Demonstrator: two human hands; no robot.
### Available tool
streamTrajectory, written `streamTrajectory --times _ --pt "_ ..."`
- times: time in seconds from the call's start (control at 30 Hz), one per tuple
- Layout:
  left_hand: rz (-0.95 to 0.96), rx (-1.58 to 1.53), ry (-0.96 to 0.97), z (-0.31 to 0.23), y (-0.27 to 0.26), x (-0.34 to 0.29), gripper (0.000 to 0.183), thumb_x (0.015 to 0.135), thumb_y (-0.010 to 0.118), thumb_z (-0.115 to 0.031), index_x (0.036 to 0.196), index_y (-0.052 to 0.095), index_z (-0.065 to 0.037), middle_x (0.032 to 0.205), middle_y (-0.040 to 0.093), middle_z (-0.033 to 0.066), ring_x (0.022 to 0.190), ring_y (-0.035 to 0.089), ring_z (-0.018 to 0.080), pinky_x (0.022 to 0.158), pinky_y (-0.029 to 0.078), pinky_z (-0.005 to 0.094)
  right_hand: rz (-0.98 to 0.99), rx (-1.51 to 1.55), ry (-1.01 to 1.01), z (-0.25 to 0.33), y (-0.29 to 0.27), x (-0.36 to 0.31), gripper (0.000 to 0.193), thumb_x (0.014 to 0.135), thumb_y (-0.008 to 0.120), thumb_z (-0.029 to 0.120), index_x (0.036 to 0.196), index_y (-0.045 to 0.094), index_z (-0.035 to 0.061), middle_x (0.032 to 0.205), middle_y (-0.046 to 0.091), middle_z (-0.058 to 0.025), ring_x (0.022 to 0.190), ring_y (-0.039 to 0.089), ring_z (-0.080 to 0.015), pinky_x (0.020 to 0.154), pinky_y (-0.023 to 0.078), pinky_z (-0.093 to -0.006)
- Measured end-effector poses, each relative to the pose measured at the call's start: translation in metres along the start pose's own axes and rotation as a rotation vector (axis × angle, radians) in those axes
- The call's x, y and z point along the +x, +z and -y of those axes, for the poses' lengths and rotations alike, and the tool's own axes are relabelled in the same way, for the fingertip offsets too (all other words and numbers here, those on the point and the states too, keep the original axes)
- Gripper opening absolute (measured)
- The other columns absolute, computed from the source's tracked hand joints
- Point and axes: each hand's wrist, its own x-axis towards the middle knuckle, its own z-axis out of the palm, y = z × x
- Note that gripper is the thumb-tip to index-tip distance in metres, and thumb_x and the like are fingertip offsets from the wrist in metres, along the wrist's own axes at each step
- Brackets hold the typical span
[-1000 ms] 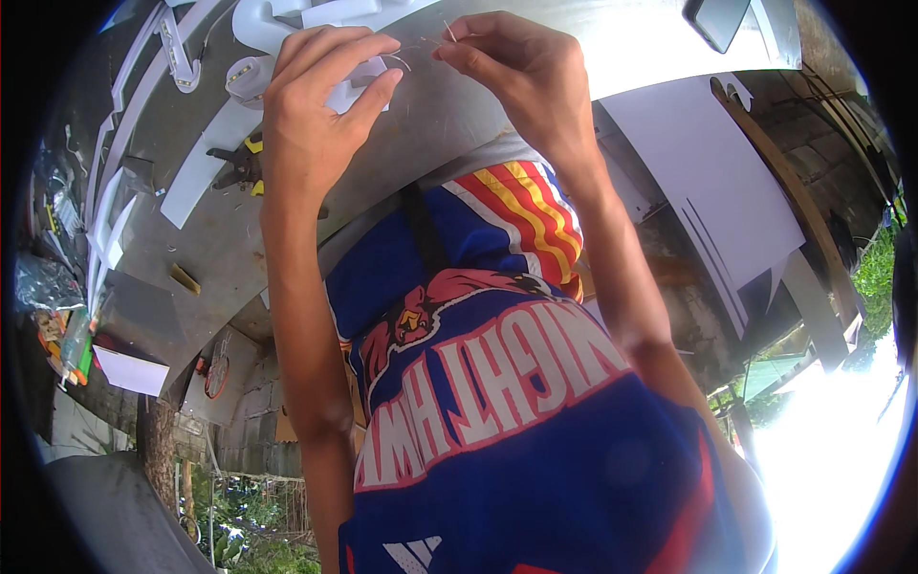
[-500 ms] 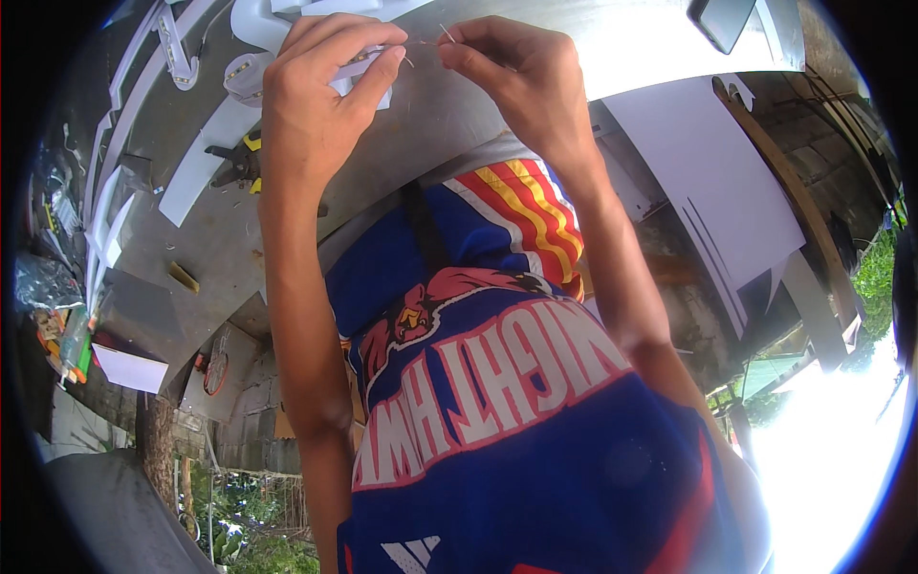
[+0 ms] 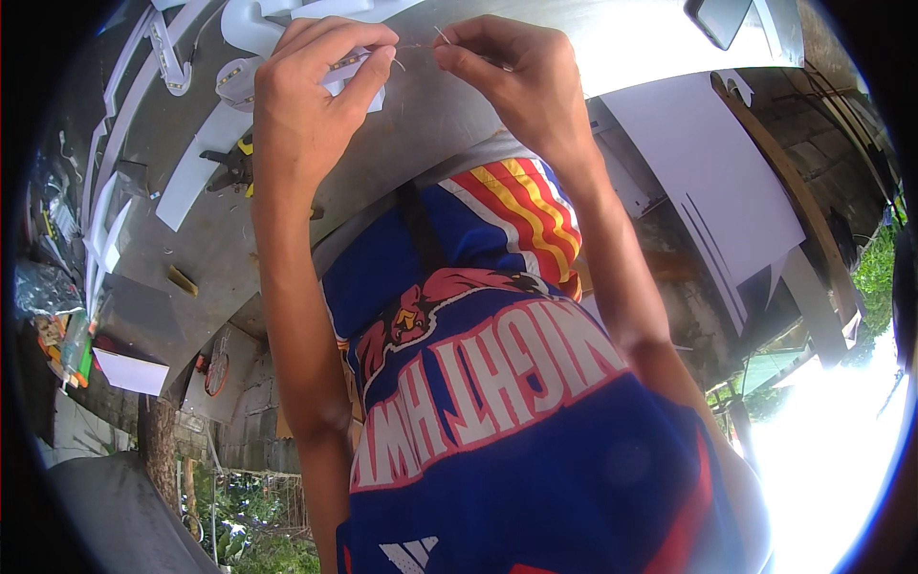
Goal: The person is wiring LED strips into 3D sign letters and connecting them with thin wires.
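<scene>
Over the far part of the metal table (image 3: 421,124), both hands hold a thin wire (image 3: 411,46) stretched across the small gap between them. My left hand (image 3: 311,91) pinches one end between thumb and fingertips, and a short pale wire end sticks out below. The thumb and forefinger of my right hand (image 3: 521,72) are closed on the other end, where another pale wire tip points up. Beneath and beside my left hand lie white shaped pieces (image 3: 236,81) bearing small yellowish LED modules, partly hidden by the hand. Yellow-and-black pliers (image 3: 229,165) rest left of my left wrist.
Long white strips (image 3: 167,57) curve along the table's left side, near plastic bags (image 3: 48,282) and scraps. A phone (image 3: 719,19) lies at the far right on the sunlit tabletop. Large white sheets (image 3: 703,163) lean right of my right forearm, beside a wooden beam (image 3: 775,172).
Both hands keep their pinch on the wire and sit slightly farther left in the picture. The pliers and white pieces have shifted slightly left too, as the view moves.
</scene>
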Motion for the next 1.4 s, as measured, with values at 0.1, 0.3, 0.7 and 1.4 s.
streamTrajectory --times 0.1,0.3,0.7,1.4 --pt "-0.019 -0.021 0.009 0.001 0.001 0.001 0.013 0.079 0.072 -0.004 0.091 0.071 -0.003 0.087 0.07 0.0064 0.086 0.062 0.0222 0.074 0.05 0.0332 0.004 0.0 0.004 0.0 0.0 0.0 0.025 0.089 0.071 0.02 0.102 0.072 -0.0007 0.093 0.074 -0.0119 0.085 0.071 -0.0163 0.08 0.055 -0.0276" --pt "0.036 0.033 0.062 0.0 -0.001 0.0 0.023 0.076 0.075 -0.002 0.099 0.071 -0.004 0.096 0.07 0.0045 0.092 0.061 0.0194 0.08 0.049 0.0308 0.013 0.012 0.015 0.001 -0.001 0.0 0.025 0.088 0.071 0.02 0.103 0.072 -0.0001 0.094 0.074 -0.0122 0.086 0.071 -0.0172 0.082 0.055 -0.0284" --pt "-0.127 0.029 0.087 0.014 0.009 -0.005 0.013 0.076 0.075 0.0 0.088 0.073 -0.003 0.083 0.071 0.0052 0.08 0.062 0.0203 0.068 0.051 0.0311 -0.003 0.012 -0.033 0.006 -0.002 -0.001 0.023 0.089 0.07 0.019 0.102 0.072 -0.0006 0.093 0.074 -0.0123 0.086 0.071 -0.0172 0.081 0.055 -0.0286" --pt "-0.455 0.15 0.295 -0.086 -0.067 -0.044 0.026 0.066 0.072 0.017 0.091 0.072 0.009 0.081 0.071 0.0174 0.077 0.067 0.0257 0.067 0.053 0.0311 -0.062 0.006 -0.312 0.131 -0.017 -0.058 0.017 0.077 0.074 -0.005 0.094 0.072 -0.0049 0.082 0.073 -0.0078 0.073 0.061 -0.0074 0.064 0.041 -0.0211"
